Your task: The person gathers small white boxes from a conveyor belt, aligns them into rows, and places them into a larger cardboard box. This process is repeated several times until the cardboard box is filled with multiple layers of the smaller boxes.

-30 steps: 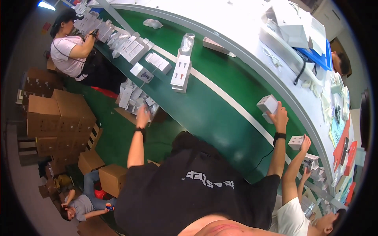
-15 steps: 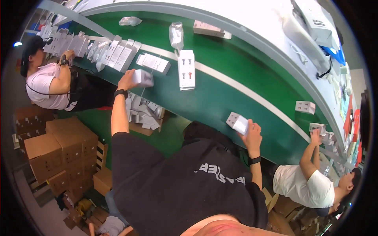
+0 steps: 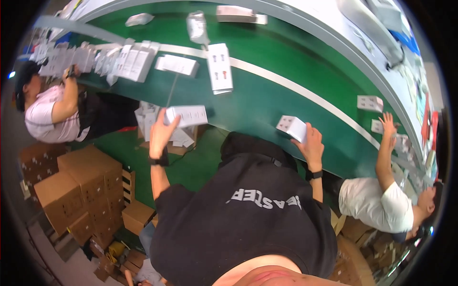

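White oblong carton (image 3: 191, 116) in half-curled left hand (image 3: 162, 134), squat white carton (image 3: 292, 127) in half-curled right hand (image 3: 312, 148); likely light, crushable: grip sides.

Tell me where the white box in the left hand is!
In the head view, the white box is left of centre, held by the left hand at the green table's near edge.

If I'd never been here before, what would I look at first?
Probably the white box in the left hand, by the green table's near edge, and the second white box in the right hand, farther right. Next might come the big brown cartons piled at the lower left.
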Action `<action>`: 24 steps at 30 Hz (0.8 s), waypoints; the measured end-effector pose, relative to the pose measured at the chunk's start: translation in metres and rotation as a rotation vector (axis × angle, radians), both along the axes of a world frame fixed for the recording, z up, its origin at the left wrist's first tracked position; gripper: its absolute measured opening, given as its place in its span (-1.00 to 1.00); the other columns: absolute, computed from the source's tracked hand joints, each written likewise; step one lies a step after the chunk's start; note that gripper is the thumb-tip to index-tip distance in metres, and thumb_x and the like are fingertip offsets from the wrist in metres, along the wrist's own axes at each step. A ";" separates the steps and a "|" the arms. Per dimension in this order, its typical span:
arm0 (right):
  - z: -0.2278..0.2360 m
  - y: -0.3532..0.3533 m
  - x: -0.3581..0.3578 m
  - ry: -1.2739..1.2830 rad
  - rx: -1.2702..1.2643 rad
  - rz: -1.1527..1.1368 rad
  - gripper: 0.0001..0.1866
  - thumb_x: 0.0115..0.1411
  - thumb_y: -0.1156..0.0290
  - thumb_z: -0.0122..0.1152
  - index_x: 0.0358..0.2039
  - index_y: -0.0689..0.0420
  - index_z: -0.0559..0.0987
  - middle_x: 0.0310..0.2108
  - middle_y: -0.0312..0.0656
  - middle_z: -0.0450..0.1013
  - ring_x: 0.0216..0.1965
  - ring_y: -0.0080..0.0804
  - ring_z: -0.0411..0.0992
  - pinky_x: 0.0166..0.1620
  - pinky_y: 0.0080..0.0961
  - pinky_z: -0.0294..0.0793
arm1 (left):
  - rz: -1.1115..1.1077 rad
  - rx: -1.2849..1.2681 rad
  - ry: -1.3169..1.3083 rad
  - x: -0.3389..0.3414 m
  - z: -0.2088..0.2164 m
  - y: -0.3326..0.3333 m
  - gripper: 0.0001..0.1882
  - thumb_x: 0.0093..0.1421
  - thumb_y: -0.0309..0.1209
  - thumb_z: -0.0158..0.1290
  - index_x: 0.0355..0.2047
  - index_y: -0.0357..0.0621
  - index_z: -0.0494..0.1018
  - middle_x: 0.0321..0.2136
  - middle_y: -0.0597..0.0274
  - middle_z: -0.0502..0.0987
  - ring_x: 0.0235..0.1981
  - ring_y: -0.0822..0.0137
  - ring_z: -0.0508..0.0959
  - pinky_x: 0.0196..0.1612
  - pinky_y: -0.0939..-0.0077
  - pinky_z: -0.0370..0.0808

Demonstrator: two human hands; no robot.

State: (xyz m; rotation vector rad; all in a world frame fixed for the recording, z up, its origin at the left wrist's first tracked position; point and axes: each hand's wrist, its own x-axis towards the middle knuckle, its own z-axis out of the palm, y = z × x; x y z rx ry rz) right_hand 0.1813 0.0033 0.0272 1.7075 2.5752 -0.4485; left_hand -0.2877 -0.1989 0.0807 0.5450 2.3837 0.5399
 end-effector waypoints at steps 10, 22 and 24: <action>0.000 0.022 0.001 0.078 -0.033 0.073 -0.04 -0.19 0.03 0.57 0.23 -0.09 0.31 0.02 -0.07 0.36 0.12 -0.02 0.33 -0.14 -0.07 0.58 | -0.692 0.110 0.411 0.205 -0.043 0.126 -0.25 0.09 0.22 0.16 0.21 0.17 0.36 -0.40 -0.07 0.52 -0.45 -0.19 0.58 -0.40 0.00 0.52; -0.026 0.054 0.055 0.302 0.007 0.147 0.11 -0.21 0.18 0.61 0.33 0.16 0.19 0.21 0.06 0.20 0.28 0.04 0.18 0.12 -0.14 0.46 | -0.901 0.668 0.718 0.282 -0.091 0.210 -0.46 0.30 -0.01 0.04 0.16 -0.04 0.38 -0.03 -0.09 0.46 0.09 -0.02 0.45 0.15 -0.06 0.34; -0.031 0.055 0.065 0.300 -0.012 0.185 0.12 -0.21 0.19 0.61 0.33 0.19 0.18 0.23 0.07 0.18 0.30 0.05 0.16 0.17 -0.15 0.43 | -0.972 0.652 0.668 0.298 -0.095 0.212 -0.47 0.29 -0.04 0.04 0.16 -0.04 0.39 0.02 -0.05 0.44 0.14 0.01 0.40 0.21 -0.06 0.25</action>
